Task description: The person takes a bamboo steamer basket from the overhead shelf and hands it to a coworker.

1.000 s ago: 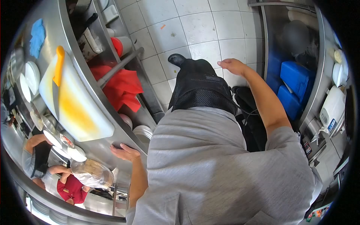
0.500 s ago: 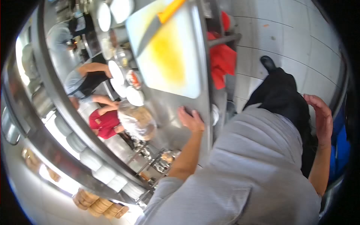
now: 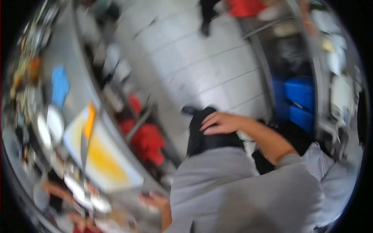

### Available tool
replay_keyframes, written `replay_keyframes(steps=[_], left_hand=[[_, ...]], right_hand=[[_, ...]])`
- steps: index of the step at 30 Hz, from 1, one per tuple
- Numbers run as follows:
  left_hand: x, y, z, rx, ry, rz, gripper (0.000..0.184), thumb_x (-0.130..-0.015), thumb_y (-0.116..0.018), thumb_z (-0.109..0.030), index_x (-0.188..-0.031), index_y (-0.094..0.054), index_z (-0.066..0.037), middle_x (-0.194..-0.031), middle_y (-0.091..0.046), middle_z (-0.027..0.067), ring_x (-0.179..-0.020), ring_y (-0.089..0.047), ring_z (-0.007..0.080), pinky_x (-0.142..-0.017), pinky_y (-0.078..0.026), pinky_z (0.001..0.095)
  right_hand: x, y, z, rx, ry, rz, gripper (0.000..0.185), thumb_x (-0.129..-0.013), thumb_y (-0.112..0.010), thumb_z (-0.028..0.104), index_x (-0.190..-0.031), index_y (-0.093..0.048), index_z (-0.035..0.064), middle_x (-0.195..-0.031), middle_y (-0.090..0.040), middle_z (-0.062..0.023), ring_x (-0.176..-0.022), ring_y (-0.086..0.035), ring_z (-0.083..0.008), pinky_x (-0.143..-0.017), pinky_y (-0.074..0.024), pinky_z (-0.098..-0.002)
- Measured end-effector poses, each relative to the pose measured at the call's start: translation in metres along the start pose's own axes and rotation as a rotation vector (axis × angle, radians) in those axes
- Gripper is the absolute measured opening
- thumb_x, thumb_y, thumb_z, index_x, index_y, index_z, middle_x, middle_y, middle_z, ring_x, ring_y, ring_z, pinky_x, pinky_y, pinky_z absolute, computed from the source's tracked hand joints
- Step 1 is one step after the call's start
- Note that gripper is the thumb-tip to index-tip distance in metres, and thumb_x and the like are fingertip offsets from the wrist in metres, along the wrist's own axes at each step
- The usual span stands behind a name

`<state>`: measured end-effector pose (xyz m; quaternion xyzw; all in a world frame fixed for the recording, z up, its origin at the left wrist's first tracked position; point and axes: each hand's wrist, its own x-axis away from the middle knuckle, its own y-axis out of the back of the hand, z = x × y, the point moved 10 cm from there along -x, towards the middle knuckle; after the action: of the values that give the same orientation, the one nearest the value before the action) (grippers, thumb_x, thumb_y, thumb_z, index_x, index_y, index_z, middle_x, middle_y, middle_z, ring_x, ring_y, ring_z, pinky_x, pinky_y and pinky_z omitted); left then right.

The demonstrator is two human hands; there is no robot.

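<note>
My left hand (image 3: 154, 200) rests on the steel counter (image 3: 130, 198) near its edge, blurred, fingers apart and holding nothing visible. Just beyond it lies a white cutting board (image 3: 134, 179) with a broad yellow stain. Across the board is a knife (image 3: 90, 120) with an orange handle, and neither hand touches it. My right hand (image 3: 222, 123) is in front of my black trousers, fingers stretched out and loosely curved, with nothing in them. Whether it touches the trousers I cannot tell.
A blue cloth or glove (image 3: 60, 86) and white plates (image 3: 55, 123) are on the counter. Red cloth (image 3: 149, 143) hangs below its edge. Blue crates (image 3: 299, 95) stand at right, with a person in grey (image 3: 336, 186) close by. Another person's hand (image 3: 79, 222) shows at lower left.
The view has swung round, bringing more floor and the blue crates into sight. My right hand has come from my side to in front of my body. My left hand stays at the counter.
</note>
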<state>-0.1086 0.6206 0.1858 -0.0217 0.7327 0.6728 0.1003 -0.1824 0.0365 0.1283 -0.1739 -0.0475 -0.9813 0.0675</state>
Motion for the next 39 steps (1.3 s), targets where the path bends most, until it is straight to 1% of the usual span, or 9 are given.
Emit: replay_keyframes(steps=[2,4,9,12,21,25,29,33,39], left_hand=[[-0.010,0.007,-0.023,-0.037,0.064,-0.028,0.074,-0.114,-0.048,-0.058,-0.158,-0.053,0.001,-0.158,-0.054,0.0271,-0.145,-0.051,0.0476,-0.123,-0.038,0.0587],[-0.010,-0.005,-0.011,0.056,0.058,-0.051,0.073,-0.110,-0.057,-0.056,-0.156,-0.053,0.001,-0.159,-0.054,0.0243,-0.146,-0.050,0.0441,-0.124,-0.038,0.0555],[-0.027,-0.017,-0.054,0.039,0.011,-0.102,0.073,-0.109,-0.058,-0.056,-0.155,-0.055,0.000,-0.157,-0.055,0.0243,-0.145,-0.051,0.0444,-0.122,-0.039,0.0560],[-0.036,-0.028,-0.079,0.030,-0.029,-0.132,0.073,-0.108,-0.059,-0.057,-0.154,-0.055,0.000,-0.156,-0.056,0.0243,-0.144,-0.052,0.0445,-0.122,-0.040,0.0563],[-0.056,-0.045,-0.112,0.066,-0.105,-0.186,0.073,-0.106,-0.060,-0.058,-0.151,-0.057,-0.001,-0.154,-0.058,0.0242,-0.141,-0.054,0.0450,-0.120,-0.041,0.0572],[-0.057,-0.048,-0.112,0.068,-0.153,-0.185,0.073,-0.105,-0.061,-0.059,-0.150,-0.058,-0.001,-0.152,-0.058,0.0242,-0.140,-0.054,0.0452,-0.119,-0.042,0.0576],[-0.057,-0.048,-0.109,0.072,-0.197,-0.197,0.073,-0.104,-0.061,-0.059,-0.149,-0.059,-0.001,-0.151,-0.059,0.0241,-0.139,-0.055,0.0454,-0.118,-0.043,0.0580],[-0.054,-0.051,-0.106,0.078,-0.209,-0.184,0.073,-0.103,-0.062,-0.060,-0.148,-0.060,-0.002,-0.150,-0.060,0.0241,-0.138,-0.056,0.0456,-0.117,-0.043,0.0584],[-0.052,-0.050,-0.095,0.072,-0.168,-0.175,0.073,-0.102,-0.063,-0.061,-0.146,-0.061,-0.002,-0.148,-0.061,0.0241,-0.136,-0.057,0.0459,-0.115,-0.044,0.0589]], right_hand=[[-0.002,0.009,-0.017,0.194,-0.183,0.004,0.053,-0.099,-0.077,0.056,-0.126,-0.084,0.0111,-0.142,-0.072,-0.0207,-0.133,-0.065,-0.0409,-0.116,-0.0501,-0.0450],[-0.002,0.012,-0.028,0.490,-0.254,-0.042,0.067,-0.097,-0.068,0.072,-0.130,-0.083,0.0163,-0.145,-0.071,-0.0146,-0.134,-0.063,-0.0412,-0.113,-0.0490,-0.0514],[0.039,0.018,-0.004,0.689,-0.341,-0.072,0.074,-0.097,-0.061,0.077,-0.140,-0.078,0.0198,-0.148,-0.070,-0.0119,-0.136,-0.060,-0.0390,-0.113,-0.0474,-0.0537],[0.076,0.009,0.002,0.651,-0.402,-0.123,0.074,-0.098,-0.056,0.078,-0.139,-0.079,0.0212,-0.145,-0.071,-0.0143,-0.137,-0.061,-0.0409,-0.112,-0.0478,-0.0581],[0.170,-0.047,0.000,0.638,-0.559,-0.268,0.072,-0.100,-0.059,0.073,-0.151,-0.071,0.0231,-0.145,-0.071,-0.0160,-0.138,-0.061,-0.0407,-0.113,-0.0490,-0.0557],[0.178,-0.088,-0.008,0.701,-0.618,-0.245,0.061,-0.100,-0.063,0.066,-0.141,-0.077,0.0245,-0.140,-0.073,-0.0126,-0.137,-0.063,-0.0385,-0.112,-0.0499,-0.0549],[0.181,-0.137,0.008,0.714,-0.538,-0.246,0.051,-0.101,-0.067,0.061,-0.132,-0.083,0.0236,-0.134,-0.076,-0.0120,-0.135,-0.065,-0.0383,-0.109,-0.0512,-0.0549],[0.201,-0.182,-0.020,0.604,-0.526,-0.234,0.054,-0.106,-0.061,0.059,-0.140,-0.077,0.0204,-0.144,-0.071,-0.0124,-0.136,-0.066,-0.0377,-0.111,-0.0515,-0.0551],[0.227,-0.197,-0.024,0.694,-0.565,-0.253,0.053,-0.107,-0.060,0.059,-0.140,-0.076,0.0214,-0.135,-0.076,-0.0134,-0.130,-0.070,-0.0373,-0.105,-0.0549,-0.0563]])
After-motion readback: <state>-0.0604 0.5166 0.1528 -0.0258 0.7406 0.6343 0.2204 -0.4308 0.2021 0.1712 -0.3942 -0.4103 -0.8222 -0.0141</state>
